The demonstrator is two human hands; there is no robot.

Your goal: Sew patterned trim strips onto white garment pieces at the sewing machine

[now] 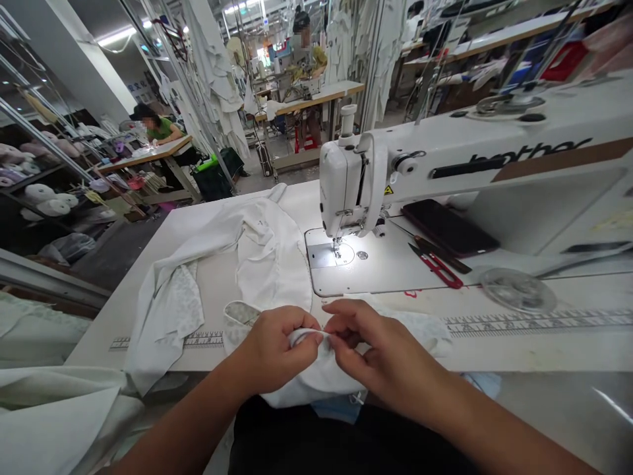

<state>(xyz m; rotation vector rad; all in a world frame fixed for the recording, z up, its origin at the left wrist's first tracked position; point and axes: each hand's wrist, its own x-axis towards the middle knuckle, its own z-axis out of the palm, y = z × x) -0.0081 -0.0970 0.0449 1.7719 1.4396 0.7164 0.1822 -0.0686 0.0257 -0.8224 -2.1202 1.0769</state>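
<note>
Both hands meet at the table's front edge over a piece of white fabric (316, 382). My left hand (281, 346) is closed, pinching a folded edge of it between thumb and fingers. Close beside it, my right hand (370, 340) pinches the same edge with thumb and fingertips. The fabric hangs over the edge toward my lap and spreads on the table beneath both hands. Just beyond stands a white sewing machine (346, 188), its lit needle and presser foot above the metal plate (321, 256). More white cloth (277, 251) lies rumpled left of the plate.
Red-handled thread snips (438, 267), a dark phone (450, 227) and a clear round disc (519, 290) lie right of the needle. A printed ruler (544, 322) runs along the table front. White cloth (54, 409) is piled at lower left. Other people work at tables behind.
</note>
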